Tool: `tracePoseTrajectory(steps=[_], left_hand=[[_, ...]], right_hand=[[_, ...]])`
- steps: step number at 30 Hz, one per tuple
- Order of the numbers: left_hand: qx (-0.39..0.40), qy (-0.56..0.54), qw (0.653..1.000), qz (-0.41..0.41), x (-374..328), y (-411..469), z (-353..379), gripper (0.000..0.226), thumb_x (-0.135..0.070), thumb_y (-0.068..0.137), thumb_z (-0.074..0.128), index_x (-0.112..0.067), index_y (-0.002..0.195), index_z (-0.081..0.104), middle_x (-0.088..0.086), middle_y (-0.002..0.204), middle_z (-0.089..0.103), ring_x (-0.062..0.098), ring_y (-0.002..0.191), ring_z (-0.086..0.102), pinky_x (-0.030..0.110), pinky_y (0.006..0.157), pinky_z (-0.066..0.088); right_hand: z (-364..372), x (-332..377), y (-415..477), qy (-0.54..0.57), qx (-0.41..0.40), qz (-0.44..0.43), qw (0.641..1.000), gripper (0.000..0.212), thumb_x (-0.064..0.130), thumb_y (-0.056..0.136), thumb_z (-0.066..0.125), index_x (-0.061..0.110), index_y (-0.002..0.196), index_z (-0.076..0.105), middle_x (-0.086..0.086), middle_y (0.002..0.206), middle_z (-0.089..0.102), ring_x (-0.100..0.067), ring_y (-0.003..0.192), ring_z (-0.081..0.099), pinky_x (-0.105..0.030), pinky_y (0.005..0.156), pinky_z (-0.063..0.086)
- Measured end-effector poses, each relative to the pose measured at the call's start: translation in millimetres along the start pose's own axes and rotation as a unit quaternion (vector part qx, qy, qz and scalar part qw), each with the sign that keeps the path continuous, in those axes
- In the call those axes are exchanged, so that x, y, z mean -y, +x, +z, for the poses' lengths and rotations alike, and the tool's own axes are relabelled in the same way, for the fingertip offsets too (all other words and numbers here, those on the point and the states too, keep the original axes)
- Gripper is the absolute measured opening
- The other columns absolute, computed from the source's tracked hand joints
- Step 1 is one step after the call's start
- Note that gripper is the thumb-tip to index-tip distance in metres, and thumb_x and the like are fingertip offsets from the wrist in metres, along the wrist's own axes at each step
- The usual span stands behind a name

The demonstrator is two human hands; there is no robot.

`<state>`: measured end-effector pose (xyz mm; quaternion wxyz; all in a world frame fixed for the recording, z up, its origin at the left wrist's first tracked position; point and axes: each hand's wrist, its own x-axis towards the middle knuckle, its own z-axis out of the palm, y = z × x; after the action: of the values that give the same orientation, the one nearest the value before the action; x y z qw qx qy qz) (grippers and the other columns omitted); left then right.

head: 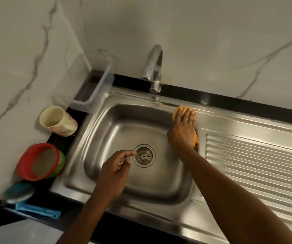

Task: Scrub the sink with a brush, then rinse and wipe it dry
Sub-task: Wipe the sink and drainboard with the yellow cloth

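The steel sink [106, 131] has a round drain strainer [144, 155] in the middle of its basin. My right hand [183, 127] lies flat with straight fingers on an orange cloth [177, 112], pressing it onto the sink's back right rim beside the basin. My left hand [114, 171] hovers over the basin just left of the drain, fingers loosely curled, holding nothing that I can see. No water runs from the chrome tap [153, 67].
The ribbed draining board [258, 159] spreads to the right. On the left counter stand a clear plastic tub [96, 81], a cream mug [58, 121], a red and green sieve [39, 162], and a blue cloth [39, 211] with a blurred scrubber [18, 192].
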<state>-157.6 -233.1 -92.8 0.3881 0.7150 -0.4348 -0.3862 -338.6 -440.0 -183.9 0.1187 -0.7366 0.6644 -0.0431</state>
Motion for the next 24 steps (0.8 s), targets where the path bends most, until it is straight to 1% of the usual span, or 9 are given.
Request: tracePoseTrajectory(steps=[3,7,10,13,15,18,20,22,24], left_hand=[[-0.013,-0.023,1.000,-0.009,6.9,-0.5,-17.6,0.033,-0.004,0.102,0.058,-0.032,0.110,0.074,-0.026,0.114,0.072,-0.003,0.113,0.064,0.007,0.086,0.046],[-0.008,-0.041,0.999,-0.028,14.4,-6.8,-44.1,0.036,-0.003,0.103,0.056,-0.034,0.111,0.073,-0.027,0.115,0.071,-0.002,0.110,0.066,0.009,0.087,0.048],[-0.020,-0.057,0.997,-0.041,23.4,-12.1,-59.6,0.040,-0.004,0.103,0.056,-0.038,0.111,0.073,-0.022,0.115,0.072,0.008,0.101,0.069,0.016,0.084,0.052],[-0.026,-0.076,0.995,-0.060,32.2,-18.4,-70.9,0.046,-0.001,0.103,0.055,-0.043,0.107,0.074,-0.017,0.116,0.072,0.015,0.092,0.069,0.016,0.077,0.053],[-0.026,-0.083,0.994,-0.063,35.8,-24.2,-76.8,0.045,0.001,0.103,0.054,-0.039,0.109,0.074,-0.015,0.116,0.072,0.020,0.096,0.069,0.017,0.080,0.053],[-0.025,-0.088,0.994,-0.059,35.5,-30.6,-86.7,0.042,0.002,0.103,0.053,-0.034,0.113,0.074,-0.015,0.120,0.071,0.005,0.104,0.068,0.017,0.088,0.052],[-0.024,-0.078,0.995,-0.056,35.5,-33.5,-93.9,0.039,-0.002,0.105,0.052,-0.034,0.115,0.073,-0.020,0.122,0.070,-0.001,0.117,0.064,0.014,0.094,0.049],[-0.025,-0.071,0.996,-0.056,35.0,-37.0,-100.4,0.035,-0.007,0.106,0.053,-0.035,0.116,0.072,-0.022,0.121,0.070,-0.003,0.114,0.064,0.011,0.091,0.049],[-0.023,-0.070,0.996,-0.056,33.6,-40.4,-105.2,0.034,-0.009,0.106,0.053,-0.036,0.116,0.072,-0.021,0.116,0.072,-0.003,0.104,0.067,0.010,0.085,0.051]], right_hand=[[17.0,48.4,8.4,0.030,-0.009,-0.048,0.998,0.090,0.000,0.095,0.046,0.010,0.165,-0.010,-0.021,0.170,-0.017,-0.037,0.157,-0.020,-0.045,0.127,-0.009],[33.5,108.4,15.5,0.068,0.008,-0.108,0.992,0.088,-0.004,0.093,0.047,0.013,0.167,0.002,-0.015,0.173,-0.008,-0.033,0.159,-0.012,-0.045,0.131,0.003],[34.5,151.8,29.6,0.099,0.028,-0.149,0.983,0.088,-0.007,0.091,0.051,0.016,0.167,0.011,-0.011,0.174,-0.002,-0.031,0.160,-0.006,-0.046,0.130,0.013],[43.6,177.5,34.4,0.084,0.041,-0.165,0.982,0.087,-0.006,0.093,0.046,0.017,0.167,0.007,-0.010,0.174,-0.004,-0.032,0.160,-0.010,-0.047,0.130,0.011],[53.6,186.7,30.4,0.062,0.047,-0.210,0.975,0.090,-0.006,0.091,0.048,0.018,0.167,0.005,-0.008,0.174,-0.005,-0.033,0.159,-0.012,-0.048,0.129,0.012],[62.2,202.3,19.5,0.096,0.058,-0.243,0.964,0.094,-0.012,0.090,0.045,0.023,0.167,0.004,-0.003,0.174,-0.007,-0.030,0.159,-0.012,-0.046,0.128,0.019],[64.9,208.6,2.7,0.129,0.079,-0.246,0.957,0.100,-0.015,0.089,0.045,0.030,0.167,0.001,0.002,0.174,-0.011,-0.031,0.160,0.004,-0.042,0.117,0.040],[67.5,212.6,-23.5,0.166,0.114,-0.255,0.946,0.106,-0.015,0.089,0.047,0.038,0.165,-0.003,0.003,0.174,-0.011,-0.037,0.150,0.035,-0.037,0.097,0.053],[74.1,216.4,-49.7,0.230,0.141,-0.270,0.924,0.106,-0.013,0.091,0.047,0.045,0.163,-0.004,0.002,0.174,-0.008,-0.040,0.143,0.046,-0.042,0.101,0.055]])
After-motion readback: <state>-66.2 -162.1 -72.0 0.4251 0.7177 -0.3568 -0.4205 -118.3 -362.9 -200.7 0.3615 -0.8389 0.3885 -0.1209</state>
